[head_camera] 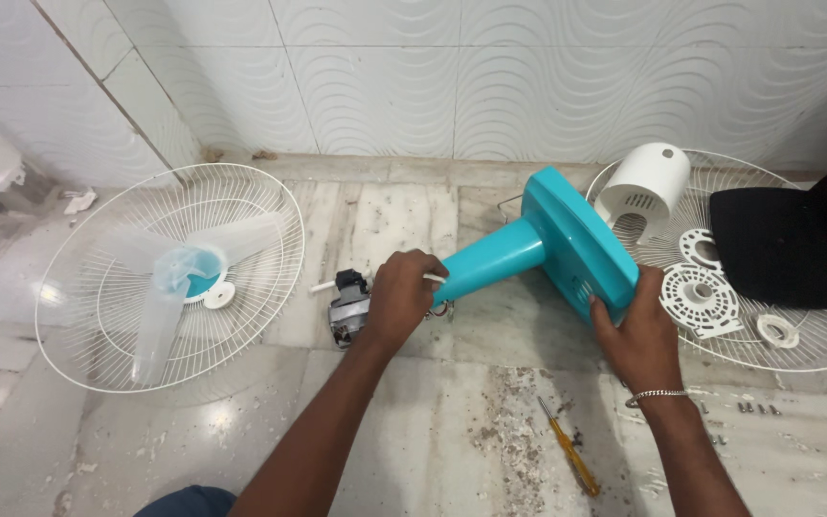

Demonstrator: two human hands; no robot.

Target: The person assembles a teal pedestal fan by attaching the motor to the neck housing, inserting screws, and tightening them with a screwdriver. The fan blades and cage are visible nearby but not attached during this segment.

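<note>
A pale marble floor (404, 220) carries everything. At left lies a white wire fan guard (78, 345); at right a second wire guard (815, 349). A yellow-handled screwdriver (571, 450) lies near the front amid scattered dirt (509, 421), with small screws (756, 409) well to its right.

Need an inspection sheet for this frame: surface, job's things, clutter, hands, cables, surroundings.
Surface: marble floor, dusty, debris near the middle.
Job's things: teal fan stand lying tilted; fan motor at its neck end.
Clutter: yellow screwdriver; fan blade in left grille; white motor cover, white plastic parts, black cloth on right grille.
Hands: left hand at neck; right hand grips base.
Cables: thin wires by neck.
Surroundings: white tiled wall.
</note>
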